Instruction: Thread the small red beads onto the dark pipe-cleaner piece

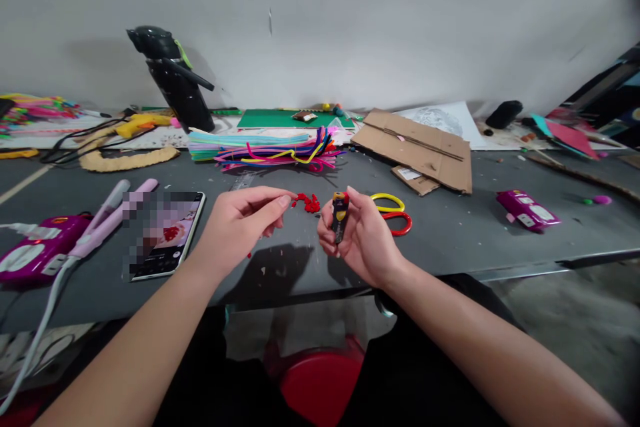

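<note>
My left hand [250, 217] is closed in a pinch over the grey table; what sits between its thumb and forefinger, if anything, is too small to make out. Just past those fingertips lie small red pieces [309, 203] in a loose cluster. My right hand [361, 230] is wrapped round a black lighter [341, 217], held upright with its top end up and my thumb near the red part. Beside the right hand, scissors [399, 223] with one yellow and one red handle loop lie partly hidden behind it.
A phone [193, 240], a pink hair straightener [114, 220] and a purple power strip [37, 250] lie left. Behind are pipe cleaners [280, 150], a black flask [175, 80] and cardboard [417, 150]. Another purple power strip [529, 211] sits right.
</note>
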Tool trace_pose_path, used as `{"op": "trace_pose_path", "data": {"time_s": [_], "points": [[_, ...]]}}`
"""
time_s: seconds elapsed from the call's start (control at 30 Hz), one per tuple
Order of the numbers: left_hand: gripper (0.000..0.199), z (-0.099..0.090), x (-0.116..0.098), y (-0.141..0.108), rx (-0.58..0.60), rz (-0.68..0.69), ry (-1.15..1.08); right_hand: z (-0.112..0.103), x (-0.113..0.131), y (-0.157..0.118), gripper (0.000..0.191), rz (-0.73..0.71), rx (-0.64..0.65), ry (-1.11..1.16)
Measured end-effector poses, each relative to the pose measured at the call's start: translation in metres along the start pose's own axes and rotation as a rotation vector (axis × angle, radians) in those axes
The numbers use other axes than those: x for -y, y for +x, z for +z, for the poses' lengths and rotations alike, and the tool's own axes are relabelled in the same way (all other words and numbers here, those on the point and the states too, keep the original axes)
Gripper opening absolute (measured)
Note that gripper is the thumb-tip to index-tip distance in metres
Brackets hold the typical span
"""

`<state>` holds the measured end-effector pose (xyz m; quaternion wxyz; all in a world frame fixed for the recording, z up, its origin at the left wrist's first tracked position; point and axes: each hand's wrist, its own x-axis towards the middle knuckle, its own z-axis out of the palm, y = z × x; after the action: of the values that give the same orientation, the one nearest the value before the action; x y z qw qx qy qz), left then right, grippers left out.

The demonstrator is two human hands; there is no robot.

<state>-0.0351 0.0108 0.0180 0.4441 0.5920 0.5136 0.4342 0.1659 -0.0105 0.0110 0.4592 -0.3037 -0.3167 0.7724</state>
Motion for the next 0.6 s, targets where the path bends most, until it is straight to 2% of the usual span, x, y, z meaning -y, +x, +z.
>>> {"op": "trace_pose_path", "data": {"time_s": [0.2,0.43,0.6], "points": [[0.026,-0.004,0.001,0.003,-0.05,0.012,0.07,0.002,0.003,0.001,0.043,0.018,-0.121,-0.073],[0.021,-0.012,0.002,0.009,-0.092,0.05,0.044,-0.001,0.0,0.004,0.042,0.024,-0.119,-0.115],[0.023,-0.018,0.005,0.014,-0.122,0.054,0.056,-0.004,-0.001,0.004,0.053,0.029,-0.114,-0.18]]}}
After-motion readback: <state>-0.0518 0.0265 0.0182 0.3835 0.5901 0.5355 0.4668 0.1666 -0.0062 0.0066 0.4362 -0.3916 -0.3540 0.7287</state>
